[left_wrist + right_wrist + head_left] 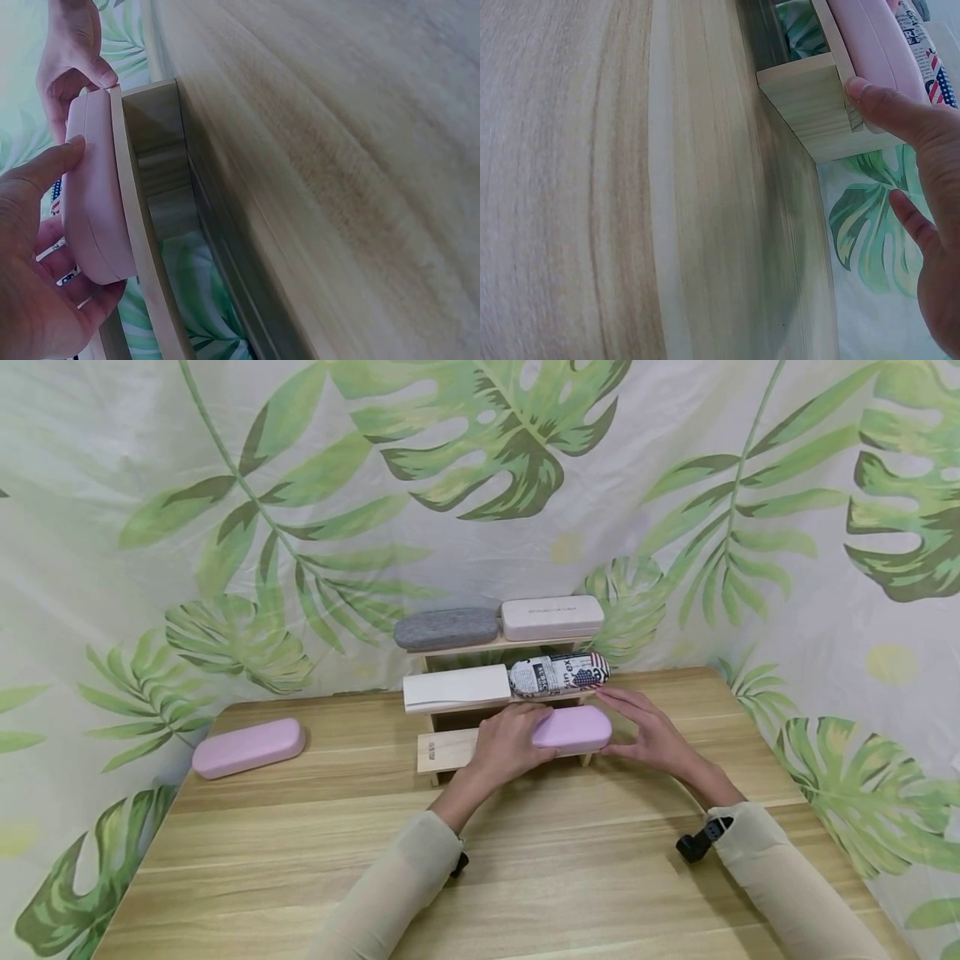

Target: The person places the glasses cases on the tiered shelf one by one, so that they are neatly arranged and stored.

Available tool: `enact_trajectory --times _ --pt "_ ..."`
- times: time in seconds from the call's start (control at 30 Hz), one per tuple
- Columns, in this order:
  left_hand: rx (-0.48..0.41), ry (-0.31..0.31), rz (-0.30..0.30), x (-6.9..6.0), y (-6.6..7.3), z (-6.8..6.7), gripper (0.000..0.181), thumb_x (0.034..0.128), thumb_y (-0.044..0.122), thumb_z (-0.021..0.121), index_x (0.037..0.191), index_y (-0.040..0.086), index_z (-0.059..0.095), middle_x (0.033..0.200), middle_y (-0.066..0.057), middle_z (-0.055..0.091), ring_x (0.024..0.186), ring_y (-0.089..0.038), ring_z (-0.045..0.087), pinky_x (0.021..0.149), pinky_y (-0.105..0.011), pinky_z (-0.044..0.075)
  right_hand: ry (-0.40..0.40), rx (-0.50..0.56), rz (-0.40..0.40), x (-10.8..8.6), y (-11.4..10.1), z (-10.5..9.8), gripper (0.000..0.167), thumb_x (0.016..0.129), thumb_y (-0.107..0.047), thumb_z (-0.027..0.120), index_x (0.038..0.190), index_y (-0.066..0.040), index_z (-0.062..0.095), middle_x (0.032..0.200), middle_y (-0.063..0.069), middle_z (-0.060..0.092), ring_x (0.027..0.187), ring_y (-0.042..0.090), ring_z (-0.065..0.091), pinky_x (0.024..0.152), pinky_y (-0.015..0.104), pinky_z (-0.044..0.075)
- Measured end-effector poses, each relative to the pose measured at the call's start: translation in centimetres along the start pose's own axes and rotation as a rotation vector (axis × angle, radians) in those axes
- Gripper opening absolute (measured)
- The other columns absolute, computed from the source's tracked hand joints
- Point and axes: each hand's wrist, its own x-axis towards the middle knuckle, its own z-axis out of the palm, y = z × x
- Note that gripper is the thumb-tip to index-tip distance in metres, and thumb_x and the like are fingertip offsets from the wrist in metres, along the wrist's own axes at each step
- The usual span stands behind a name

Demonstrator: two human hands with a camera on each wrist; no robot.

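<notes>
A pink glasses case (577, 728) lies on the right part of the lowest step of a wooden three-tier rack (447, 752). My left hand (507, 745) holds its left end, thumb on the front and fingers behind and underneath in the left wrist view. At the other end is my right hand (654, 737); in the right wrist view its thumb (881, 105) touches the case beside the shelf edge, the other fingers extended. The middle step bears a white glasses case (456, 687) and a newspaper-print case (560, 675) just behind the pink one.
On the top step sit a grey felt case (447, 628) and a pale pink-white case (552, 617). Another pink case (249, 748) lies at the wooden table's (570, 877) back left. A leaf-patterned cloth (315, 493) hangs directly behind the table.
</notes>
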Motion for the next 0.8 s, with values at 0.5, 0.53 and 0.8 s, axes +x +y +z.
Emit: enact_trajectory --times 0.5,0.53,0.8 --pt "0.002 0.069 0.039 -2.0 -0.4 -2.3 0.07 0.0797 0.049 0.092 0.139 0.019 0.071 0.14 0.002 0.07 0.126 -0.02 0.067 0.09 -0.036 0.06 -0.017 0.006 0.028 -0.1 0.2 0.1 0.103 0.06 -0.012 0.104 0.151 -0.001 0.056 0.155 0.018 0.056 0.137 0.038 0.053 0.123 0.024 0.029" --pt "0.001 0.072 0.041 -2.2 -0.5 -2.5 0.069 0.0799 0.049 0.092 0.139 0.019 0.071 0.14 0.003 0.07 0.125 -0.02 0.067 0.09 -0.036 0.059 -0.019 0.006 0.034 -0.2 0.2 0.1 0.103 0.06 -0.012 0.104 0.151 -0.002 0.056 0.155 0.017 0.056 0.137 0.038 0.053 0.123 0.024 0.029" --pt "-0.05 0.14 0.048 -4.1 -1.9 -4.0 0.068 0.0748 0.044 0.097 0.134 0.019 0.075 0.135 0.003 0.073 0.12 -0.021 0.07 0.082 -0.037 0.061 -0.011 -0.011 0.035 -0.1 0.0 0.0 0.102 0.059 -0.014 0.104 0.15 -0.001 0.057 0.153 0.018 0.057 0.136 0.038 0.054 0.123 0.026 0.031"
